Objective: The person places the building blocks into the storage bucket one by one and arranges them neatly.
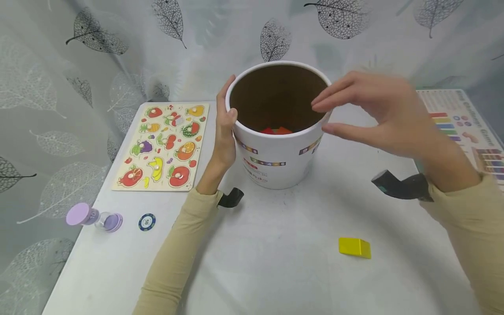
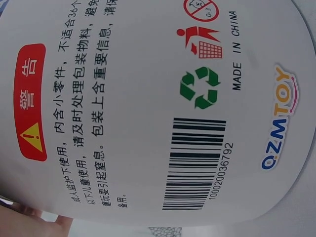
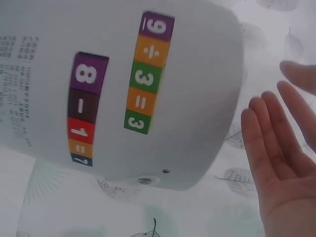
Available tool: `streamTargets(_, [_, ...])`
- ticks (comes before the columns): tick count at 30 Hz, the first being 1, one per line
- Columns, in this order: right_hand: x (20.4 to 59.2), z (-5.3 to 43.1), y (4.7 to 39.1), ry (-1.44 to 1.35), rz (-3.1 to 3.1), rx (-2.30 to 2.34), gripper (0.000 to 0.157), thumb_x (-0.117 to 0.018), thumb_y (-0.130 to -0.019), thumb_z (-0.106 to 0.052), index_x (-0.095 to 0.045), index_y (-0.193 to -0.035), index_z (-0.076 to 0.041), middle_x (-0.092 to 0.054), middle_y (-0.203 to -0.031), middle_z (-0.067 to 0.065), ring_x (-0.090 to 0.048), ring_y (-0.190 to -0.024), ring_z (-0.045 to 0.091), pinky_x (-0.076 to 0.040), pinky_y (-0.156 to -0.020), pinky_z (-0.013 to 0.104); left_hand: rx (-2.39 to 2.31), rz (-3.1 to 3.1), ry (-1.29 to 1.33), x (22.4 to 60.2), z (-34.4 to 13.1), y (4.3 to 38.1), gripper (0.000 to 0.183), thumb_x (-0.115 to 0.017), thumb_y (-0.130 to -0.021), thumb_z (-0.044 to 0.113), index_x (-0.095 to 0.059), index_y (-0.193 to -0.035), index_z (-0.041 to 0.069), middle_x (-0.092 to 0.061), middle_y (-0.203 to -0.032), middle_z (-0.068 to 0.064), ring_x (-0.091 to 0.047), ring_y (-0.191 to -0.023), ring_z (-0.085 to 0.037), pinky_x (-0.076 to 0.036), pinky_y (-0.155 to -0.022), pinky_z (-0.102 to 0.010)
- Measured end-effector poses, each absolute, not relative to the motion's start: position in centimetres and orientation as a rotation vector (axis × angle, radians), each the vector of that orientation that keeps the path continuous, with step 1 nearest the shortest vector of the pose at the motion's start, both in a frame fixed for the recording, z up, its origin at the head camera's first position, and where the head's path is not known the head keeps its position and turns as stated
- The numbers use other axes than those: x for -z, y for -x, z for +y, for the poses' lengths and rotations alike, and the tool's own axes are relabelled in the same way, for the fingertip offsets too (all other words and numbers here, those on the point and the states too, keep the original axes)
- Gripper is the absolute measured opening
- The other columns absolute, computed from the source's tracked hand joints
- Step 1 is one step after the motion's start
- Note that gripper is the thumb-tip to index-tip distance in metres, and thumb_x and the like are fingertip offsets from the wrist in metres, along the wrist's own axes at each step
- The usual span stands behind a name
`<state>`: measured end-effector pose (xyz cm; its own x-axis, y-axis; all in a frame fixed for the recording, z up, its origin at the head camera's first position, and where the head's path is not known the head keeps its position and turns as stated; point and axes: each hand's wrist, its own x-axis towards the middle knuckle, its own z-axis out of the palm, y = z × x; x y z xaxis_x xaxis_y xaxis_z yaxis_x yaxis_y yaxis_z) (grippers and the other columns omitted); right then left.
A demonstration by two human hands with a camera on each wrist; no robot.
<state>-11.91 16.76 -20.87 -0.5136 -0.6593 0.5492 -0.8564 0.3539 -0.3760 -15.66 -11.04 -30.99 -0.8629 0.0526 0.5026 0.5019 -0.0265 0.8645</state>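
A white bucket point(image 1: 275, 162) with printed sums on its wall stands upright, its top uncovered. Red and orange pieces point(image 1: 281, 131) show at its bottom, partly hidden by the near rim. With fingers and thumb spread round the outside of the left rim, my left hand point(image 1: 225, 140) holds the bucket. My right hand point(image 1: 383, 113), blurred, hovers at the right rim with its fingers and thumb apart. Nothing shows between them; in the right wrist view this hand point(image 3: 279, 153) is away from the bucket wall point(image 3: 197, 89).
A fruit puzzle board point(image 1: 163, 146) lies to the left. Before it are a purple hourglass point(image 1: 96, 218) and a poker chip point(image 1: 147, 222). A yellow block point(image 1: 354, 247) sits at the front right. A printed sheet point(image 1: 466, 127) lies at the right edge, and a leaf-patterned curtain point(image 1: 236, 26) hangs behind.
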Motion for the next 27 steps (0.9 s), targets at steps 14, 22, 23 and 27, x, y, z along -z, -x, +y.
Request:
streamTargets(14, [32.2, 22.8, 4.1, -1.565, -2.635, -1.226, 0.052, -0.087, -0.070, -0.019, -0.066, -0.117, -0.026, -0.064, -0.110, -0.013, -0.060, -0.098, 0.001, -0.046, -0.089, 0.010, 1.967, -1.908, 0.613, 31.2, -11.0, 15.8, 0.108, -0.042, -0.076, 0.082, -0.020, -0.154, 0.010, -0.034, -0.152, -0.008, -0.038, -0.135, -0.023, -0.034, -0.112, -0.050])
streamTargets(22, [35.6, 24.3, 2.6, -1.531, -2.934, -1.232, 0.040, -0.082, -0.075, -0.036, -0.066, -0.112, -0.031, -0.061, -0.106, -0.018, -0.056, -0.090, 0.000, -0.049, -0.081, 0.019, 1.935, -1.898, 0.612, 31.1, -11.2, 15.7, 0.101, -0.040, -0.080, 0.077, -0.022, -0.154, 0.011, -0.038, -0.150, -0.005, -0.041, -0.133, -0.019, -0.037, -0.110, -0.043])
streamTargets(23, [35.7, 24.3, 2.7, -1.531, -2.948, -1.228, 0.039, -0.082, -0.076, -0.036, -0.066, -0.112, -0.032, -0.061, -0.106, -0.018, -0.056, -0.090, -0.001, -0.050, -0.080, 0.019, 1.938, -1.897, 0.616, 31.1, -11.1, 15.7, 0.101, -0.040, -0.080, 0.077, -0.022, -0.154, 0.011, -0.038, -0.150, -0.005, -0.041, -0.133, -0.019, -0.037, -0.110, -0.042])
streamTargets(27, [35.8, 24.3, 3.2, -1.550, -2.947, -1.204, 0.038, -0.082, -0.078, -0.026, -0.065, -0.113, -0.031, -0.062, -0.105, -0.017, -0.057, -0.089, 0.000, -0.052, -0.078, 0.019, 1.946, -1.900, 0.617, 31.2, -11.0, 15.7, 0.102, -0.041, -0.079, 0.078, -0.022, -0.154, 0.011, -0.038, -0.149, -0.005, -0.042, -0.132, -0.019, -0.037, -0.109, -0.043])
